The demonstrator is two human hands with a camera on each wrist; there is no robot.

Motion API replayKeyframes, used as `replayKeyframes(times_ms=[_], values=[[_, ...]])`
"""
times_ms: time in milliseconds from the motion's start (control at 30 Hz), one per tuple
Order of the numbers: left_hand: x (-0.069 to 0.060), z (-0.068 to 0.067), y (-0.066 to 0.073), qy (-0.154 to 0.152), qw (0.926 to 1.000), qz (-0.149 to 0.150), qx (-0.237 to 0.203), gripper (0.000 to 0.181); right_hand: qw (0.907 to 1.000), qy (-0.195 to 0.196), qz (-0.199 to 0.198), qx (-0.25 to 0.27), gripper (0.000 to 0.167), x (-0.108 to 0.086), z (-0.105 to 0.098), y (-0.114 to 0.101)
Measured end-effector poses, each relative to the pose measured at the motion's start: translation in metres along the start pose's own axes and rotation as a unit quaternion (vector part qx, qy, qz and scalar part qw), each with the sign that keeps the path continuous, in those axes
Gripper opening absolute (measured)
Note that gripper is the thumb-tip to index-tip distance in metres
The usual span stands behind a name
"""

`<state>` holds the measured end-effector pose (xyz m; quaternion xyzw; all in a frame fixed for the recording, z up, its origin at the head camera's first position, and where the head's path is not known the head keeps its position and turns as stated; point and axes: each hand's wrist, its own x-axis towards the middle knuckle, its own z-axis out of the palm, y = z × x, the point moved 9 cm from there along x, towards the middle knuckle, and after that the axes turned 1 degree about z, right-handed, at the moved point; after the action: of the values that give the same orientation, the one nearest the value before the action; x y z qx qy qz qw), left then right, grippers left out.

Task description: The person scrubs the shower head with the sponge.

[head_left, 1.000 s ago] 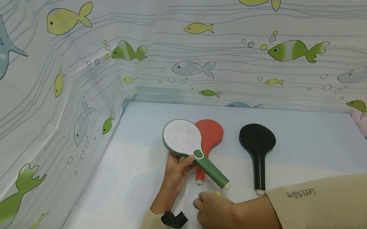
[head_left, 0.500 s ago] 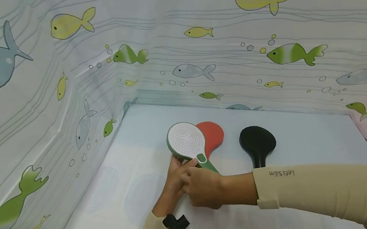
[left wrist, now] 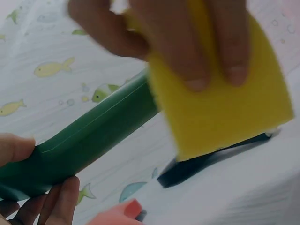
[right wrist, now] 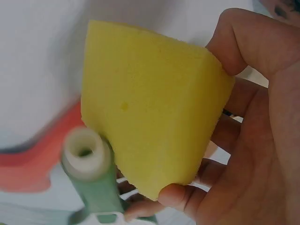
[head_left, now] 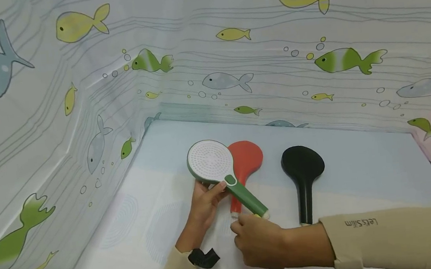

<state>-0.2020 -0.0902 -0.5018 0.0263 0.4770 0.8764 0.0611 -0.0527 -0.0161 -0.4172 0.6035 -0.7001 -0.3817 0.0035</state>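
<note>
Shifting down to the handle (head_left: 248,198) end: right hand (head_left: 262,242), fingers gripping yellow sponge (right wrist: 140,103), was up near left hand (head_left: 204,202) half a second ago. Left fingers hold green shower head (head_left: 211,161) above worktop (head_left: 363,176). Probably a wiping stroke.

Beige right sleeve (head_left: 401,240): dark lettering (head_left: 361,223), upside down in head view, apparently "Let'sSlim"; last letters unclear.
</note>
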Motion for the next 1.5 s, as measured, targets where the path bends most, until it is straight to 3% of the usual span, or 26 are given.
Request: replayKeyframes(times_ms=[67, 200, 300, 367, 433, 533, 633, 700, 733, 767, 800, 833, 867, 900, 967, 1033, 1067, 1100, 1133, 1167, 1233, 1300, 1467, 1500], values=[[0.000, -0.001, 0.000, 0.000, 1.0000, 0.003, -0.005, 0.076, 0.9997, 0.010, -0.011, 0.019, 0.024, -0.009, 0.006, -0.007], [-0.001, -0.001, 0.000, 0.001, 0.9999, -0.001, -0.016, 0.075, 0.9908, 0.021, -0.048, 0.124, 0.022, -0.028, 0.024, -0.021], [-0.001, -0.002, 0.000, 0.003, 0.9996, -0.004, -0.027, 0.073, 0.9683, 0.046, -0.051, 0.240, 0.016, -0.045, 0.038, -0.021], [-0.001, -0.001, 0.001, 0.001, 0.9995, -0.004, -0.032, 0.070, 0.9446, 0.079, -0.022, 0.318, 0.008, -0.058, 0.050, -0.011], [-0.002, 0.001, 0.002, -0.003, 0.9994, -0.003, -0.036, 0.068, 0.9066, 0.118, 0.028, 0.404, 0.005, -0.073, 0.064, 0.006], [-0.003, 0.003, 0.005, -0.010, 0.9993, 0.000, -0.038, 0.065, 0.8339, 0.162, 0.117, 0.514, 0.020, -0.093, 0.092, 0.029], [-0.003, 0.007, 0.006, -0.020, 0.9989, -0.001, -0.041, 0.064, 0.7662, 0.195, 0.212, 0.575, 0.032, -0.108, 0.119, 0.044], [-0.003, 0.010, 0.006, -0.029, 0.9986, -0.001, -0.044, 0.064, 0.7182, 0.209, 0.269, 0.607, 0.032, -0.111, 0.136, 0.051], [-0.003, 0.011, 0.005, -0.033, 0.9984, -0.001, -0.045, 0.064, 0.6899, 0.216, 0.293, 0.626, 0.030, -0.111, 0.143, 0.055], [-0.003, 0.012, 0.005, -0.038, 0.9982, -0.001, -0.046, 0.063, 0.6519, 0.217, 0.313, 0.656, 0.028, -0.110, 0.152, 0.056], [-0.003, 0.013, 0.005, -0.040, 0.9981, -0.001, -0.046, 0.062, 0.6058, 0.214, 0.329, 0.692, 0.028, -0.106, 0.161, 0.058], [-0.003, 0.013, 0.005, -0.041, 0.9981, -0.001, -0.046, 0.062, 0.5517, 0.210, 0.339, 0.733, 0.028, -0.101, 0.169, 0.057], [-0.003, 0.013, 0.005, -0.041, 0.9981, -0.002, -0.047, 0.061, 0.4877, 0.207, 0.339, 0.777, 0.031, -0.093, 0.176, 0.055], [-0.004, 0.013, 0.004, -0.039, 0.9981, -0.004, -0.047, 0.060, 0.4142, 0.200, 0.335, 0.822, 0.033, -0.085, 0.182, 0.052], [-0.005, 0.012, 0.002, -0.035, 0.9982, -0.008, -0.048, 0.060, 0.2511, 0.197, 0.294, 0.901, 0.037, -0.062, 0.185, 0.042], [-0.005, 0.012, 0.001, -0.033, 0.9983, -0.014, -0.047, 0.063, 0.1041, 0.203, 0.228, 0.947, 0.036, -0.039, 0.177, 0.032], [-0.006, 0.011, 0.000, -0.031, 0.9985, -0.016, -0.043, 0.064, 0.0445, 0.204, 0.193, 0.959, 0.035, -0.028, 0.171, 0.028], [-0.007, 0.011, 0.000, -0.030, 0.9988, -0.015, -0.036, 0.066, -0.0003, 0.205, 0.163, 0.965, 0.033, -0.019, 0.164, 0.024], [-0.007, 0.010, 0.000, -0.029, 0.9991, -0.013, -0.028, 0.067, -0.0347, 0.208, 0.136, 0.968, 0.033, -0.011, 0.158, 0.020], [-0.008, 0.009, 0.001, -0.027, 0.9994, -0.011, -0.019, 0.068, -0.0604, 0.212, 0.116, 0.968, 0.031, -0.006, 0.152, 0.018], [-0.008, 0.008, 0.002, -0.025, 0.9997, -0.005, 0.000, 0.067, -0.0931, 0.224, 0.095, 0.965, 0.023, 0.000, 0.145, 0.014], [-0.008, 0.008, 0.004, -0.024, 0.9996, 0.000, 0.011, 0.064, -0.1218, 0.236, 0.085, 0.960, 0.026, 0.002, 0.142, 0.012], [-0.005, 0.010, 0.006, -0.037, 0.9993, 0.007, 0.003, 0.061, -0.1736, 0.244, 0.065, 0.952, 0.033, -0.003, 0.145, 0.005], [-0.005, 0.010, 0.006, -0.037, 0.9993, 0.009, -0.002, 0.059, -0.1799, 0.242, 0.067, 0.951, 0.035, -0.005, 0.146, 0.003]])
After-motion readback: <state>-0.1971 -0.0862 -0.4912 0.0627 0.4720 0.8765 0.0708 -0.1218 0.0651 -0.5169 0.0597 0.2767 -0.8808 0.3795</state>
